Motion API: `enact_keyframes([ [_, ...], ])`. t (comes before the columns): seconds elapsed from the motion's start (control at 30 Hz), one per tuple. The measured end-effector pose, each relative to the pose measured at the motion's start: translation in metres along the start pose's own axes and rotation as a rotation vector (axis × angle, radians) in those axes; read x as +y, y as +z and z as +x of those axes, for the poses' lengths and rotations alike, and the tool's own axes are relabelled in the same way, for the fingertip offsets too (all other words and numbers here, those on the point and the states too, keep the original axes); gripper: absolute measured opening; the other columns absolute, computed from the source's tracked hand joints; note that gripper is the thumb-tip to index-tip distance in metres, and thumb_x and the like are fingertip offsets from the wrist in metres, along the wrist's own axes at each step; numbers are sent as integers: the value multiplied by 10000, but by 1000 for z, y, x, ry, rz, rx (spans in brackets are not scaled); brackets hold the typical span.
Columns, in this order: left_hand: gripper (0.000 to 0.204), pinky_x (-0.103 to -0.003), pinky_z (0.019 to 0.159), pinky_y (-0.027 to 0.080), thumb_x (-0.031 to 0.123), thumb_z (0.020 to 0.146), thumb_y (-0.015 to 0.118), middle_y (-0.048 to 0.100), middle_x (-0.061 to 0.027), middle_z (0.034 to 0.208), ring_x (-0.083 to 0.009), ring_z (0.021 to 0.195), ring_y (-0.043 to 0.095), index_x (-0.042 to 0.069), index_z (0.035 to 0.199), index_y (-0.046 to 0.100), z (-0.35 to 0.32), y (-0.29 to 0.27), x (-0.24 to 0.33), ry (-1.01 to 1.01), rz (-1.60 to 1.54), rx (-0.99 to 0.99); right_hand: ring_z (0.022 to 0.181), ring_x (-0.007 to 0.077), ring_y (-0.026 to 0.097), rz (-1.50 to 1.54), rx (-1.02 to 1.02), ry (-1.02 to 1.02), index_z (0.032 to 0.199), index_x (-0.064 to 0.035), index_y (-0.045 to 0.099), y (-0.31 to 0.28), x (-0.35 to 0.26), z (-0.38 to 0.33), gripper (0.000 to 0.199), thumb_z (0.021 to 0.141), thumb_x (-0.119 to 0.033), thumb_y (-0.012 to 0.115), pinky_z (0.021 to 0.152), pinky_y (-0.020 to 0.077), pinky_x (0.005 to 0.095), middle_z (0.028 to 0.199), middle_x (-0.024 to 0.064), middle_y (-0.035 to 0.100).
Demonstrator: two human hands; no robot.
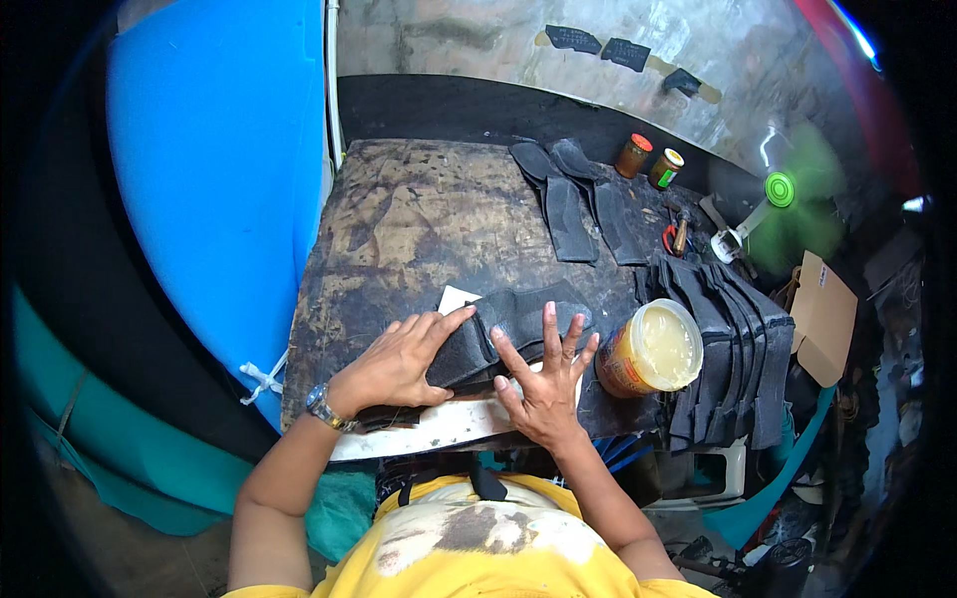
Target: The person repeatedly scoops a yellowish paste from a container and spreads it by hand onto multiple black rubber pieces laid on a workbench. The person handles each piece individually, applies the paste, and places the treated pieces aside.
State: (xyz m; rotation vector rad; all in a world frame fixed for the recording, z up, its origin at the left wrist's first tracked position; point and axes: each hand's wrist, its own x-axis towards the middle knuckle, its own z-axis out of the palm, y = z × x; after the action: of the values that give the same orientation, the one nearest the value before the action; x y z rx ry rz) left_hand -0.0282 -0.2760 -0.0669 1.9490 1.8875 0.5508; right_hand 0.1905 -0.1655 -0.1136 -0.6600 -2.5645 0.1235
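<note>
Both palms lie flat on a black leather piece (pixel 508 334) at the near edge of the stained worktable (pixel 419 219) — left hand (pixel 399 364) with fingers together, right hand (pixel 543 384) with fingers spread. An open glue tub (pixel 653 349) stands just right of the piece.

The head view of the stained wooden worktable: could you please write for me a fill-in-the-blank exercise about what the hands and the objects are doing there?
1. Both hands, the left hand and the right hand, press flat on a dark ____ piece.
2. The open yellow plastic tub of pale paste stands to the ____ of the right hand.
3. The left wrist wears a ____.
4. The small fan has ____ blades.

Missing words: leather; right; watch; green
</note>
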Motion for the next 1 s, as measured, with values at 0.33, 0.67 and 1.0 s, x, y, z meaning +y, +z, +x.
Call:
enact_keyframes([
  [0.33, 1083, -473, 938, 428, 340, 658, 807, 491, -180, 1249, -375, 1123, 517, 239, 1550, 201, -1, 5, -4, 57, -7, 70, 1485, 445, 32, 34, 171, 89, 1103, -173, 744, -84, 10, -1, 407, 952, -417, 456, 1124, -110, 635, 1592, 194, 222],
  [0.67, 1070, -459, 968, 423, 236, 615, 805, 482, -192, 1208, -399, 1098, 512, 179, 1527, 248, -6, -18, 8, 56, 19, 10, 1454, 322, 217, -281, 49, 559, 924, -21, 754, -163, 72, 17, 604, 1048, -415, 314, 1181, 22, 548, 1475, 150, 398],
  [1.0, 1068, -485, 913, 418, 256, 683, 811, 446, -261, 1302, -426, 1112, 522, 225, 1545, 182, -14, -6, 15, 29, 152, 43, 1466, 451, 105, -151, 96, 27, 1206, -93, 630, -97, 16, 50, 413, 794, -87, 604, 1162, 55, 593, 1538, 246, 235],
])
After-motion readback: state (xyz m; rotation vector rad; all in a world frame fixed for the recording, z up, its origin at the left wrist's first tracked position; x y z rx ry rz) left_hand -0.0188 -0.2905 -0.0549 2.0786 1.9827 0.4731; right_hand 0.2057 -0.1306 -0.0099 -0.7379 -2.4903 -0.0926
